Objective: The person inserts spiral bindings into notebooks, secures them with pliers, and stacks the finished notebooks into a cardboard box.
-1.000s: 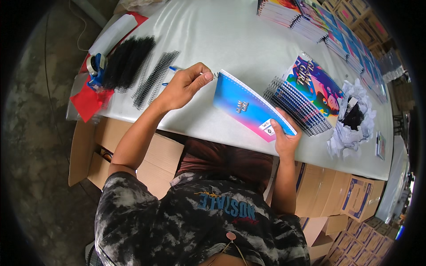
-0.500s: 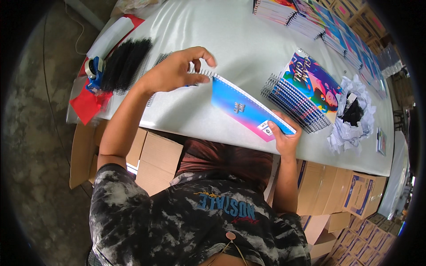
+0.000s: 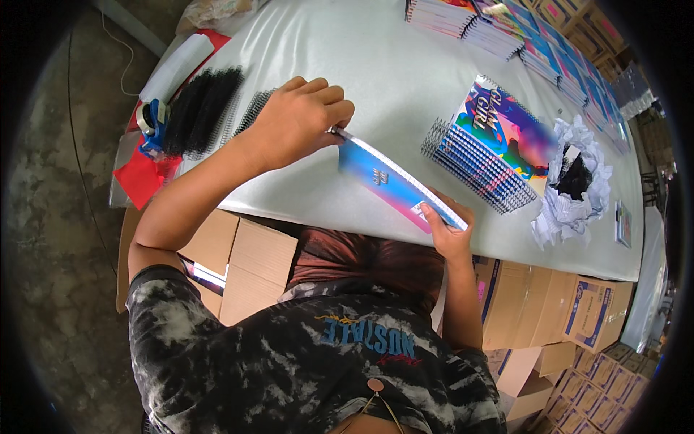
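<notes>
A notebook (image 3: pixel 387 181) with a blue-to-pink cover is held tilted above the near side of the table, its punched edge facing up. My right hand (image 3: pixel 453 224) grips its right end, thumb on the cover. My left hand (image 3: pixel 307 119) is closed in a pinch at the opposite end, on a spiral wire coil that is mostly hidden by the fingers. Right of the notebook, a stack of spiral notebooks (image 3: pixel 499 130) with colourful covers lies on the table. Left of my left hand are a pile of black spiral coils (image 3: pixel 206 108) and some greyer coils (image 3: pixel 253 110).
Crumpled white paper (image 3: pixel 549 217) holding black scraps sits at the right of the white-covered table (image 3: pixel 325 43). Rows of stacked notebooks (image 3: pixel 499 36) fill the far right. A blue tape dispenser (image 3: pixel 152 130) is at the left edge. Cardboard boxes (image 3: pixel 256 271) stand below the table.
My left hand has gone from spread fingers around the coil to a closed pinch at the notebook's end. The notebook and my right hand have shifted slightly left.
</notes>
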{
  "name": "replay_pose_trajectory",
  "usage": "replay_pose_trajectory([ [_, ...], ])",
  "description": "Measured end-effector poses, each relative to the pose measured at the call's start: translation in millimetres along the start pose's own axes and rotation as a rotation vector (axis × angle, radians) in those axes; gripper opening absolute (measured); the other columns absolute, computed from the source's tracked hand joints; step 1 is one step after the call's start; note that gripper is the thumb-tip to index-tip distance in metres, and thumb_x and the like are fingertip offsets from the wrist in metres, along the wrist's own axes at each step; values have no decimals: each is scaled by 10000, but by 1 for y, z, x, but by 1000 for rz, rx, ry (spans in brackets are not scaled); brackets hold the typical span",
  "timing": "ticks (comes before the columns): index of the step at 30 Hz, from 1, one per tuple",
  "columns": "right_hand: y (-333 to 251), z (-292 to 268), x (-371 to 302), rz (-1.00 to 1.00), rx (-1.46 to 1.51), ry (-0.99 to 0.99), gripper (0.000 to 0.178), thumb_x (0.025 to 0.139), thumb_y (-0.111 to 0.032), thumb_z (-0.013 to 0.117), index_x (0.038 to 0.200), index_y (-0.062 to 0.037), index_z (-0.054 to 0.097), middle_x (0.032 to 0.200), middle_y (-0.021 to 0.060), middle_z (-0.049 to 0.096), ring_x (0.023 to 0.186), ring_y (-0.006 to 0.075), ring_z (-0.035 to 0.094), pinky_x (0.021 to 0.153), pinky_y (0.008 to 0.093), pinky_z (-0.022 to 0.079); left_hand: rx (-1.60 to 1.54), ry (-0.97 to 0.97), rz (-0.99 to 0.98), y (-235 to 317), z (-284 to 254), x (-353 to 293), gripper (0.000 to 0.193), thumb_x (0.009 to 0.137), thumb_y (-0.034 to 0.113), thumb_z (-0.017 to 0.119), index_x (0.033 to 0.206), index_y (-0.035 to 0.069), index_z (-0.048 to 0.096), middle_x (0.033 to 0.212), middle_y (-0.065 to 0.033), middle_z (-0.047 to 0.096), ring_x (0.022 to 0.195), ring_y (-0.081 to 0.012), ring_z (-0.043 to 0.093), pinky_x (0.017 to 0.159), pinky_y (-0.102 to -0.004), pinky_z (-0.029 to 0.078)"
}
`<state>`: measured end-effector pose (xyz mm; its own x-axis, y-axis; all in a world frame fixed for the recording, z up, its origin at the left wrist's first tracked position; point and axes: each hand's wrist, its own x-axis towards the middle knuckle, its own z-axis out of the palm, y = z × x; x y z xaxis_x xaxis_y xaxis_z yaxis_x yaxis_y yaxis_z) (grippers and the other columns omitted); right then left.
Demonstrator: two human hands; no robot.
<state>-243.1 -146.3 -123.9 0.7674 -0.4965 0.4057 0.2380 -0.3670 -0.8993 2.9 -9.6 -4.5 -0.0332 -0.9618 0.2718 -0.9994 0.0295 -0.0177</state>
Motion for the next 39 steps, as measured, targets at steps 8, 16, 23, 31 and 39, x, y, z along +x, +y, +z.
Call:
replay_pose_trajectory([
  [8,14,3,-9,-52,-91,16,278,817,32,577,1092,52,618,1060,168,652,950,208,645,835,278,485,69,-62,13,5,-2,2,210,727,135,686,911,67,612,888,-46,622,902,-228,604,781,-341,460],
  [16,8,7,-10,-139,-128,40,281,810,5,568,1081,52,622,1057,181,650,962,260,648,857,311,485,201,174,-62,14,3,0,595,712,427,689,1141,54,515,1182,-125,531,1133,-326,466,958,-459,332],
  [23,11,14,-13,-274,-246,77,283,802,-14,589,1074,56,624,1031,196,653,943,282,655,831,316,497,242,447,295,24,118,-73,1029,713,772,445,1408,34,271,1450,-228,258,1367,-452,39,1014,-655,-73],
  [31,5,30,-15,-436,-269,61,295,789,-67,639,1063,41,634,984,210,659,893,300,668,791,325,522,128,291,199,43,159,-112,1095,661,810,434,1350,-34,331,1289,-332,393,1311,-468,227,998,-679,87],
  [39,12,38,-16,-412,-170,74,294,761,-54,654,1032,61,639,967,213,660,865,296,673,754,334,534,30,500,-34,34,151,-97,1119,729,784,412,1310,-162,269,1376,-368,230,1259,-594,186,949,-717,143],
])
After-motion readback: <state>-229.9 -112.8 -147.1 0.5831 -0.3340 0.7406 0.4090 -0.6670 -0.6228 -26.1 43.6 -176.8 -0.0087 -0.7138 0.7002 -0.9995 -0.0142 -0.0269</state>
